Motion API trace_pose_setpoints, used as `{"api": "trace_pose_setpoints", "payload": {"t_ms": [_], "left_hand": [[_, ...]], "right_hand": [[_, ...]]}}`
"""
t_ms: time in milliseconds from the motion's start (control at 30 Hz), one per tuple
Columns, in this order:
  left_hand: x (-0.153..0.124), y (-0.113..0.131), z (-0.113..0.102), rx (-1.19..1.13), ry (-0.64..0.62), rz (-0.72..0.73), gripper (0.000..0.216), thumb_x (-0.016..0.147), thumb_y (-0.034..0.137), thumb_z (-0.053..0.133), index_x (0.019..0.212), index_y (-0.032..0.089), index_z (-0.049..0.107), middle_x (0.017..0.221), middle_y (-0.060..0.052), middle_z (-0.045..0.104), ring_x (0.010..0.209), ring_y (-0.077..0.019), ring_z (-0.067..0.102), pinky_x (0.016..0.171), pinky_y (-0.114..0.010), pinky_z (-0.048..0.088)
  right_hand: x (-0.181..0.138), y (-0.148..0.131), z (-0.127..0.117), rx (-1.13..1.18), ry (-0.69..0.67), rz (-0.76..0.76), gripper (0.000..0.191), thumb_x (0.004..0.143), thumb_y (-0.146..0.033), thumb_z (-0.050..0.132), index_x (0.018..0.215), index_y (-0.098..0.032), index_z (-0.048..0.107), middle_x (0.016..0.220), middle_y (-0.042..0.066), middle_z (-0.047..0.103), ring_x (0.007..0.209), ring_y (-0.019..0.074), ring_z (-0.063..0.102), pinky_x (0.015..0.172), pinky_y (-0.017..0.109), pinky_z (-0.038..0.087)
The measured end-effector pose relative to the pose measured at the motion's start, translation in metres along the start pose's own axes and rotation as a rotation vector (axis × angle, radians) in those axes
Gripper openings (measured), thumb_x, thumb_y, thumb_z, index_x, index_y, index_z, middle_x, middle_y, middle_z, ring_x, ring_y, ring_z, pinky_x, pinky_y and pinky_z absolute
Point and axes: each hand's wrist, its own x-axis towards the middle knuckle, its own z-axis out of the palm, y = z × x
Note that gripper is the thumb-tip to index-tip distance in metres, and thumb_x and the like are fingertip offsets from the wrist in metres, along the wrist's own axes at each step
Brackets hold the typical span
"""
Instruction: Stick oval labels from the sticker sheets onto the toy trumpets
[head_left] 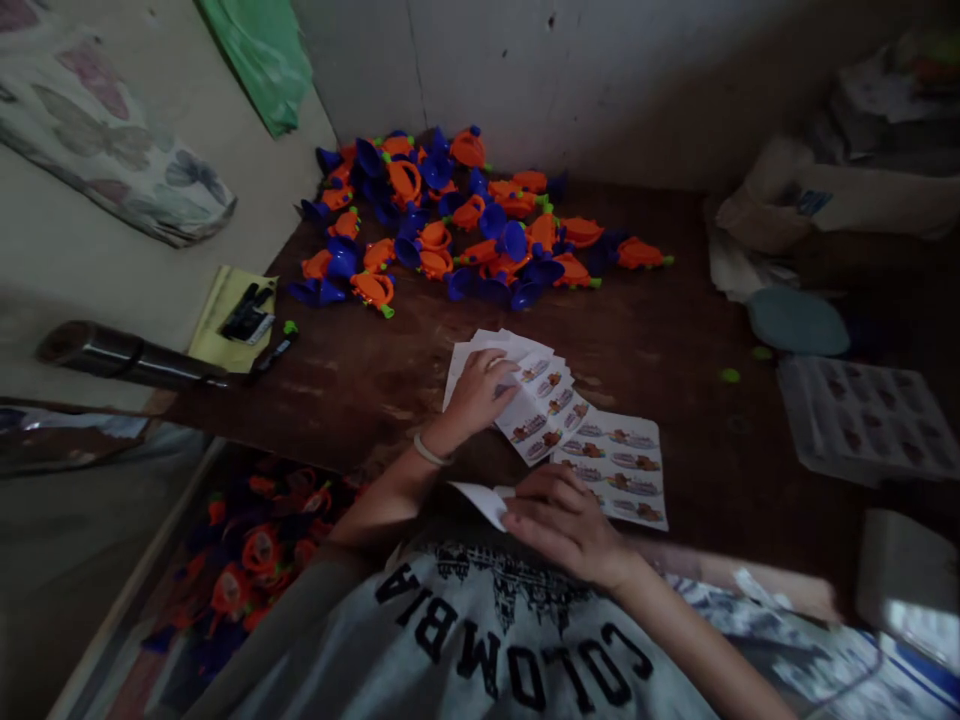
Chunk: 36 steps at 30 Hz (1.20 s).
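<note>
My left hand (484, 392) lies on a fanned stack of white sticker sheets (534, 425), its fingers slightly bent and apart. Rows of small brown and purple printed pictures show on these sheets. Close to my shirt, my right hand (566, 520) pinches a curled white sheet of paper (480, 503) between thumb and fingers; its printed side, if any, is hidden. Partly behind the right hand, another sticker sheet (634, 470) rests flat near the table's front edge.
Orange and blue plastic toys (450, 225) are heaped at the back of the brown table (360, 370). More toys (259, 550) lie below on the left. A dark metal tube (127, 355) and yellow pad (217, 310) are left; bagged sheets (870, 415) lie right.
</note>
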Motion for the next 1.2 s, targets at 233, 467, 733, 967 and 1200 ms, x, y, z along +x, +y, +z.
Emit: {"api": "trace_pose_setpoints", "payload": {"t_ms": [233,467,733,967,1200], "left_hand": [[0.056,-0.050,-0.097,0.276,0.439,-0.241,0.052,0.088,0.013,0.072,0.137,0.010,0.055,0.155,-0.025,0.046,0.154,-0.0347,0.037,0.132,-0.050,0.024],[0.102,-0.091,-0.162,0.122,0.719,-0.614,0.069,0.065,0.007,0.088,0.125,0.008,0.055,0.141,-0.027,0.054,0.144,-0.0392,0.047,0.123,-0.048,0.033],[0.035,-0.042,-0.112,-0.408,0.624,-0.442,0.049,0.090,0.057,0.075,0.120,0.020,0.064,0.111,-0.011,0.072,0.093,-0.0207,0.069,0.079,-0.033,0.054],[-0.043,0.031,-0.001,-0.946,0.362,0.004,0.087,0.064,0.052,0.099,0.136,0.030,0.054,0.129,-0.008,0.073,0.119,-0.0259,0.073,0.107,-0.041,0.056],[-0.052,0.048,0.009,-0.870,0.249,0.165,0.089,0.074,0.050,0.095,0.146,0.028,0.048,0.157,-0.017,0.055,0.149,-0.0353,0.055,0.130,-0.057,0.038]], "right_hand": [[-0.023,0.011,0.007,0.002,0.105,0.140,0.080,0.089,0.001,0.065,0.158,-0.034,0.046,0.093,-0.001,0.083,0.083,0.0213,0.074,0.071,0.039,0.061],[-0.012,0.008,0.011,0.041,0.092,0.206,0.085,0.087,0.001,0.068,0.156,-0.042,0.046,0.094,-0.002,0.082,0.082,0.0216,0.076,0.073,0.038,0.064],[0.023,0.024,0.018,0.352,0.440,0.581,0.087,0.096,-0.023,0.068,0.167,-0.043,0.021,0.143,0.011,0.066,0.129,0.0269,0.069,0.101,0.049,0.062],[0.062,0.039,0.063,0.606,0.662,0.820,0.063,0.105,-0.048,0.052,0.162,-0.045,0.025,0.163,0.010,0.048,0.127,0.0219,0.067,0.097,0.046,0.064],[0.068,0.047,0.066,0.503,0.897,0.693,0.051,0.104,-0.035,0.057,0.152,-0.048,0.044,0.145,0.003,0.058,0.086,0.0104,0.068,0.081,0.032,0.064]]}}
